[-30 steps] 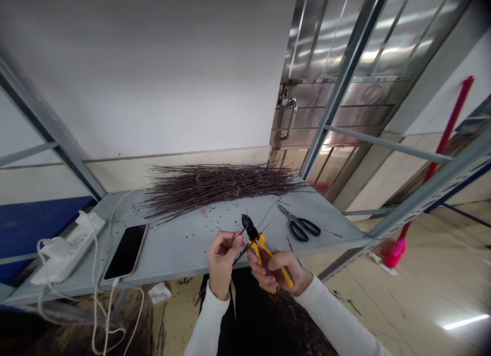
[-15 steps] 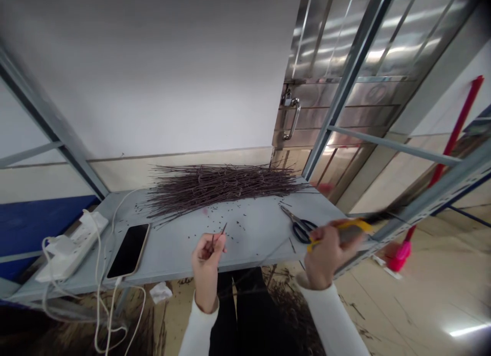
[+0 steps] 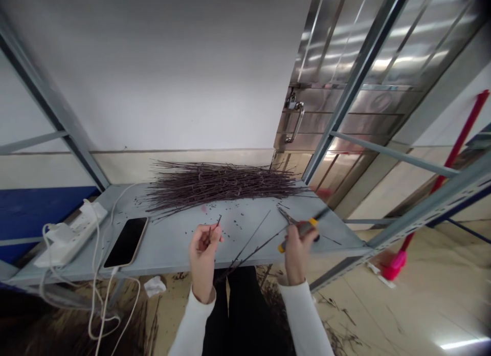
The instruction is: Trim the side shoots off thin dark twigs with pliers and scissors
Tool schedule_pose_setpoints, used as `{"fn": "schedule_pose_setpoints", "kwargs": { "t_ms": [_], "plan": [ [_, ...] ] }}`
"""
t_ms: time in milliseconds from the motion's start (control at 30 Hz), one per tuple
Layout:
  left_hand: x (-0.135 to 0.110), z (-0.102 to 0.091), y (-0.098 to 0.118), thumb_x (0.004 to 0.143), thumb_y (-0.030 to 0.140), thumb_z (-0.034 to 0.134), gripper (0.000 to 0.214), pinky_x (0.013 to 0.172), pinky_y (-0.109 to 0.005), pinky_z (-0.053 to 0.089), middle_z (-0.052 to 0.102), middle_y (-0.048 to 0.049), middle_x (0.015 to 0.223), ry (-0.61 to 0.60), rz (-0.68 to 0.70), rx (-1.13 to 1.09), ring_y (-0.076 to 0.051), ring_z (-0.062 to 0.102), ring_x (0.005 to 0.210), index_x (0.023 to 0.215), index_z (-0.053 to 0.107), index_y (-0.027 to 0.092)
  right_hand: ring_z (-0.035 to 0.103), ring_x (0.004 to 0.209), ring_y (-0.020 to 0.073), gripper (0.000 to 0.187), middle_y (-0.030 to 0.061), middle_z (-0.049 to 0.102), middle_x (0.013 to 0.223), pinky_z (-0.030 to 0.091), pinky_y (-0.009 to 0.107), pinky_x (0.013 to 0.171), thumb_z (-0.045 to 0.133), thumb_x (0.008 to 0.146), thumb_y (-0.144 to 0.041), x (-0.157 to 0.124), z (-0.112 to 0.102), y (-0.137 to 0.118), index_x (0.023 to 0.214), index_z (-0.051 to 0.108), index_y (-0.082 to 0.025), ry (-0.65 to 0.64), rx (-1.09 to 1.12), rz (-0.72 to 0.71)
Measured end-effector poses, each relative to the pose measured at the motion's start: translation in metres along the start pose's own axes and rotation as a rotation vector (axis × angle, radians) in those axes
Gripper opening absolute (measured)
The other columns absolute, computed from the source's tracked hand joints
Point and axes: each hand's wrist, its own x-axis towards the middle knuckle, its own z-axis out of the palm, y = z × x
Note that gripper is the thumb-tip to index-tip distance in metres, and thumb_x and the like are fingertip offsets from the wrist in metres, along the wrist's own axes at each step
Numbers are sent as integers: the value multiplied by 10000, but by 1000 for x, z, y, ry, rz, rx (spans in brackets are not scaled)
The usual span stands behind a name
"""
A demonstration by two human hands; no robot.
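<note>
My left hand (image 3: pixel 202 249) pinches a short dark twig piece (image 3: pixel 217 223) above the front of the grey shelf (image 3: pixel 172 243). My right hand (image 3: pixel 295 246) is closed round the yellow-handled cutters (image 3: pixel 303 228), which are blurred and point right. Long thin twigs (image 3: pixel 253 246) slant from between my hands up toward my right hand; whether they are held there is unclear. A big pile of dark twigs (image 3: pixel 218 184) lies at the back of the shelf.
A black phone (image 3: pixel 126 235) lies on the left with a white power strip (image 3: pixel 71 238) and cables. Black scissors (image 3: pixel 287 216) sit partly behind my right hand. Twig crumbs dot the shelf. Metal frame posts, a steel door and a red mop stand right.
My right hand swung the cutters away from the left hand out to the right, then came back toward the shelf. The left hand kept its short twig piece and stayed near the front edge.
</note>
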Motion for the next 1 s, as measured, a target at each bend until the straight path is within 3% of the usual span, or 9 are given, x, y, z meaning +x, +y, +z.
{"fn": "schedule_pose_setpoints", "kwargs": {
  "t_ms": [133, 267, 467, 633, 767, 833, 900, 1000],
  "plan": [
    [0, -1, 3, 765, 354, 694, 171, 549, -228, 393, 534, 36, 581, 5, 12, 20, -115, 485, 549, 748, 633, 195, 564, 901, 259, 458, 101, 585, 998, 443, 375, 756, 543, 737, -336, -3, 21, 11, 1151, 437, -170, -270, -361, -144],
    [3, -1, 6, 754, 372, 694, 192, 508, -220, 360, 533, 41, 572, -8, -15, 12, -105, 455, 526, 735, 621, 195, 545, 1042, 302, 452, 127, 585, 1122, 409, 392, 803, 543, 744, -259, -12, 39, 20, 1185, 478, -182, -537, -699, -227],
    [10, 1, 4, 755, 343, 687, 165, 517, -218, 365, 553, 43, 574, -21, -22, -5, -104, 484, 532, 749, 622, 192, 517, 1070, 343, 415, 150, 603, 1078, 365, 444, 860, 625, 716, -222, -11, 56, 24, 1122, 570, -156, -660, -735, -265],
    [15, 7, -3, 758, 336, 685, 161, 541, -219, 371, 570, 44, 579, -39, -31, -4, -103, 489, 541, 748, 608, 195, 482, 1139, 336, 359, 182, 576, 1157, 312, 497, 973, 601, 790, -249, -8, 57, 18, 1127, 585, -126, -666, -607, -300],
    [21, 11, -10, 778, 331, 667, 155, 561, -225, 377, 570, 44, 581, -72, -21, 11, -109, 490, 553, 740, 602, 195, 527, 1125, 220, 357, 129, 584, 1199, 378, 399, 990, 289, 972, -283, -36, 36, 6, 1172, 562, -167, -708, -386, -295],
    [24, 13, -12, 778, 321, 668, 145, 583, -225, 388, 575, 44, 588, -69, -20, 13, -113, 508, 574, 750, 600, 197, 571, 1078, 180, 492, 106, 597, 1204, 438, 355, 950, 114, 1004, -337, -59, 21, -1, 1217, 534, -196, -804, -65, -183],
    [26, 15, -13, 782, 312, 664, 133, 598, -223, 393, 573, 47, 590, -64, -23, 18, -112, 514, 587, 763, 598, 197, 578, 1080, 186, 469, 94, 601, 1203, 457, 355, 945, 190, 995, -439, -80, 10, -6, 1221, 539, -223, -946, 237, -68],
    [27, 17, -11, 789, 310, 651, 130, 596, -217, 392, 564, 51, 590, -65, -24, 23, -108, 510, 586, 768, 594, 195, 607, 1016, 196, 352, 83, 639, 1117, 480, 334, 912, 475, 921, -464, -102, 7, -13, 1143, 595, -219, -1082, 370, -9]
  ]
}}
